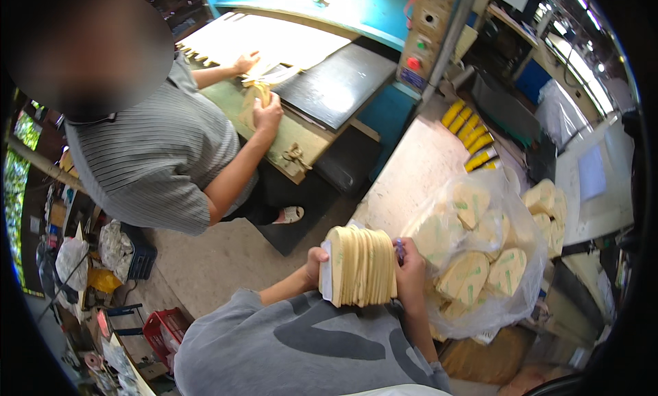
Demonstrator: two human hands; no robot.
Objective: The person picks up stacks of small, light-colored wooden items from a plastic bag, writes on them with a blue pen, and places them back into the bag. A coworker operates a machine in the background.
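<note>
A thick stack of cream insole-shaped pieces [360, 266] stands on edge in front of my grey shirt, between my two hands. My left hand [315, 267] is closed round its left end, where a white piece [327, 272] is outermost. My right hand [411, 269] is closed against the right end. A small purple item [399, 250] shows at its fingers, too small to name. Right beside that hand, a clear plastic bag [521, 300] holds several similar cream pieces [463, 276] with green print.
A co-worker at the left handles cream strips [257, 91] at a bench [312, 139] with a black board [339, 80]. Yellow-and-black bundles [469, 132] lie on the pale table [408, 170]. More cream pieces [541, 197] sit beyond the bag. A red crate [164, 331] is at lower left.
</note>
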